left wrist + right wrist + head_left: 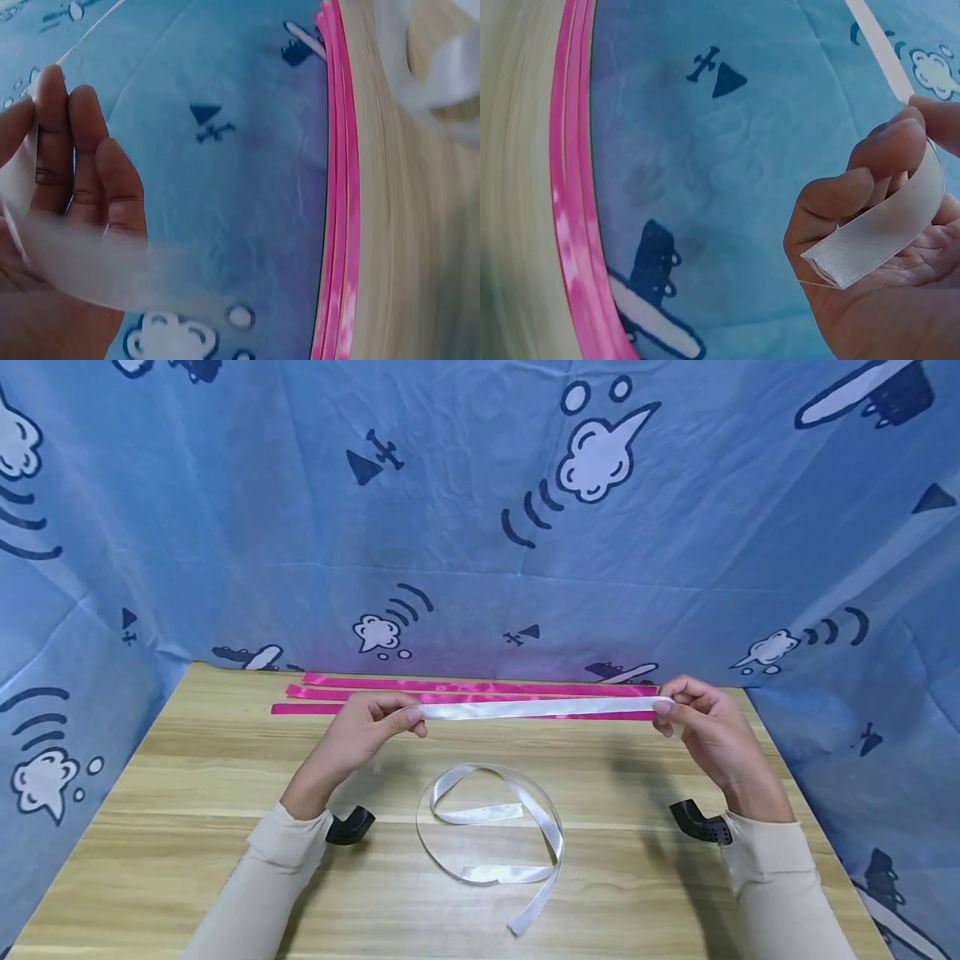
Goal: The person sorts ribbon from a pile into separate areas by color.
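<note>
A white satin ribbon (525, 707) stretches almost straight between both hands, above the table. My left hand (375, 720) pinches it between thumb and fingers; in the left wrist view a blurred loose length of ribbon (97, 270) trails across the palm. At the other side my right hand (708, 727) pinches it the same way. The ribbon's cut end (870, 232) curls over the right palm in the right wrist view, with a thin thread hanging from it. Behind the held ribbon, three pink ribbons (480, 687) lie side by side along the table's back edge, partly covered by it in the head view.
More white ribbon (555, 835) lies loosely coiled on the wooden table (225, 827), nearer the front between the forearms. A blue patterned cloth (465, 527) hangs behind the table and along both sides. Black curved wrist pieces (351, 825) stick inward from the sleeves.
</note>
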`<move>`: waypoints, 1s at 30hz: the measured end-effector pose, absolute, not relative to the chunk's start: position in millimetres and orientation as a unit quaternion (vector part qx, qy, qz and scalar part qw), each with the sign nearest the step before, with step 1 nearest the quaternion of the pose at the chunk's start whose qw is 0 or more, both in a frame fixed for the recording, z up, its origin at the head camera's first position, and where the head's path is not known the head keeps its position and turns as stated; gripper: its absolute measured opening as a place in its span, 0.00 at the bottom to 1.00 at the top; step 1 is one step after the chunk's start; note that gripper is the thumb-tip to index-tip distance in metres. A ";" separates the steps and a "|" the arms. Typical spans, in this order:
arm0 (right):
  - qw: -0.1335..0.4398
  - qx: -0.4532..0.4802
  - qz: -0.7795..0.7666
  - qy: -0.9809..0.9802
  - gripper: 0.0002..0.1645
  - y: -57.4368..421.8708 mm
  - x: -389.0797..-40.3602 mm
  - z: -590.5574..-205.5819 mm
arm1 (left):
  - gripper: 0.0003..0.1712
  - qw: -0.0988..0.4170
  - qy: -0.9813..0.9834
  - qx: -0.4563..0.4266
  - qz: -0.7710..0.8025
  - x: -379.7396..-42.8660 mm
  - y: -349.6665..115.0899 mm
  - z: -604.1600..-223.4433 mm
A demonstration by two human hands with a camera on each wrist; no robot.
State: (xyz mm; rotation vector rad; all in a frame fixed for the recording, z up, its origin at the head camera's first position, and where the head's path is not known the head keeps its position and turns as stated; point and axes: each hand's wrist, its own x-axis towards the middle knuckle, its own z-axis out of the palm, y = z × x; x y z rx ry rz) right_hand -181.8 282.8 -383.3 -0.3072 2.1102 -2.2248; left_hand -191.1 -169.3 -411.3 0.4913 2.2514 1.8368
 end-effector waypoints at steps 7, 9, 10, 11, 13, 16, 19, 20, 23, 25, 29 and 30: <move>0.028 -0.081 -0.730 0.678 0.13 289.9 -184.7 -388.4 | 0.18 0.065 0.774 0.128 0.617 -188.5 -197.8 -416.3; 0.032 -0.076 -0.734 0.674 0.13 291.9 -185.5 -390.6 | 0.19 0.058 0.777 0.116 0.616 -187.6 -204.6 -417.6; 0.035 -0.074 -0.737 0.671 0.13 292.8 -185.8 -391.8 | 0.19 0.055 0.779 0.108 0.616 -187.0 -207.8 -418.0; 0.038 -0.071 -0.739 0.669 0.13 293.8 -186.1 -393.1 | 0.19 0.054 0.780 0.100 0.616 -186.4 -210.9 -418.4; 0.044 -0.066 -0.744 0.663 0.13 295.8 -187.0 -395.5 | 0.19 0.054 0.784 0.082 0.612 -185.5 -217.3 -420.0; 0.053 -0.060 -0.748 0.659 0.12 297.9 -188.5 -400.0 | 0.21 0.055 0.790 0.059 0.608 -184.4 -227.1 -423.7; 0.060 -0.051 -0.747 0.660 0.07 298.4 -190.2 -405.6 | 0.24 0.053 0.790 0.039 0.609 -183.3 -237.3 -428.7; 0.064 -0.049 -0.747 0.660 0.07 298.2 -190.9 -407.7 | 0.25 0.052 0.791 0.031 0.609 -183.0 -240.3 -430.0; 0.070 -0.047 -0.744 0.663 0.07 296.8 -192.7 -413.9 | 0.28 0.049 0.796 0.006 0.603 -181.9 -248.5 -433.3; 0.078 -0.045 -0.746 0.660 0.09 295.6 -193.6 -417.6 | 0.28 0.049 0.802 -0.010 0.595 -181.6 -253.5 -435.3; 0.098 -0.014 -0.733 0.673 0.10 294.0 -194.4 -424.7 | 0.26 0.050 0.813 -0.038 0.579 -180.9 -261.2 -439.8; 0.104 -0.002 -0.724 0.681 0.10 293.7 -194.5 -426.4 | 0.25 0.051 0.817 -0.044 0.572 -181.2 -262.8 -441.3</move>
